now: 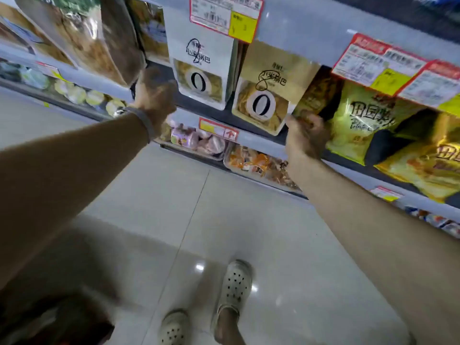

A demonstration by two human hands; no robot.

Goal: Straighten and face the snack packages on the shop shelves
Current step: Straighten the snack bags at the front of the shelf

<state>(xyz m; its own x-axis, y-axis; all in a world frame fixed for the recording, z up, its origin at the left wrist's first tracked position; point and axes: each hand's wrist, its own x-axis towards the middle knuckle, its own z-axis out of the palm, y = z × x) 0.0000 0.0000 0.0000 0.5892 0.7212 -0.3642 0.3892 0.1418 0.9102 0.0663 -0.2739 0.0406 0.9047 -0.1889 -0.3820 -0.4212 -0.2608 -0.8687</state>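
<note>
Fingers of the right hand (pixel 305 135) curl round the bottom corner of a dark pack (pixel 316 93). The pack leans tilted on the shelf (pixel 251 140), between a gold pouch (pixel 266 95) and yellow bags (pixel 368 120). Blur hides the fingers of the left hand (pixel 155 93), raised at the shelf edge just beside a white pouch (pixel 199 70) and a big bag (pixel 99 46); I cannot tell if they hold anything. Price tags (pixel 224 16) hang above. Pale clogs (pixel 235 282) stand on a tiled floor (pixel 149 195).

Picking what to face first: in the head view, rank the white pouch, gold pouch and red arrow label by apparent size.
1-2. white pouch and gold pouch: look alike, so unranked.
3. red arrow label: clearly smallest.
</note>
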